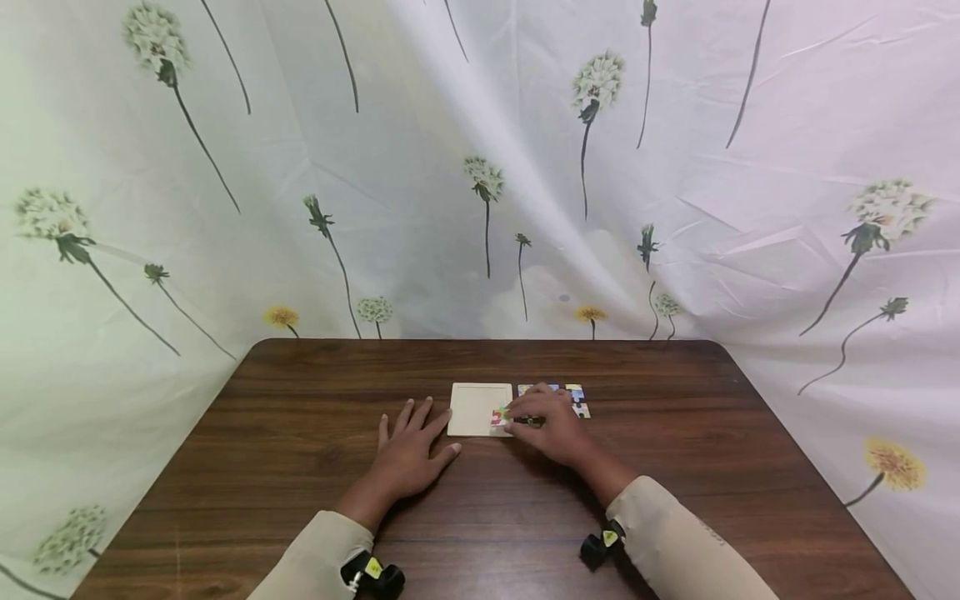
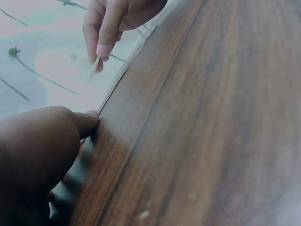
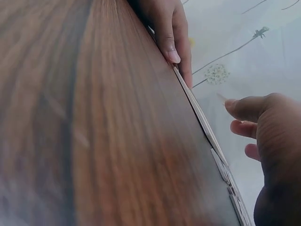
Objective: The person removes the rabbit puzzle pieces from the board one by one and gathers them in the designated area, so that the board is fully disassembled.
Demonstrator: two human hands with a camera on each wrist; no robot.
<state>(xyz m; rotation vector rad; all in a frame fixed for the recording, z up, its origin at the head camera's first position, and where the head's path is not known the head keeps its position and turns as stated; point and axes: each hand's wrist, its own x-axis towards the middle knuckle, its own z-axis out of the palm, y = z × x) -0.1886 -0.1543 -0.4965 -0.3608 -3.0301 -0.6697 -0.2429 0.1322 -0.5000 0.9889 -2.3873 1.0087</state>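
My right hand [image 1: 551, 425] pinches a small, thin jigsaw piece [image 1: 498, 415] with red and green on it, between thumb and fingers. In the left wrist view this piece [image 2: 95, 68] is raised off the table, seen edge-on. It is over the right part of a pale, square puzzle tray [image 1: 471, 404]. My left hand [image 1: 408, 454] rests on the table with its fingers spread, touching the tray's left edge. Several colourful jigsaw pieces [image 1: 576, 398] lie right of the tray, partly hidden by my right hand.
The dark wooden table [image 1: 300, 450] has rounded far corners. A pale cloth printed with dandelions [image 1: 420, 167] hangs behind it and at both sides. Each wrist carries a small black camera, one on the left [image 1: 382, 579] and one on the right [image 1: 596, 550].
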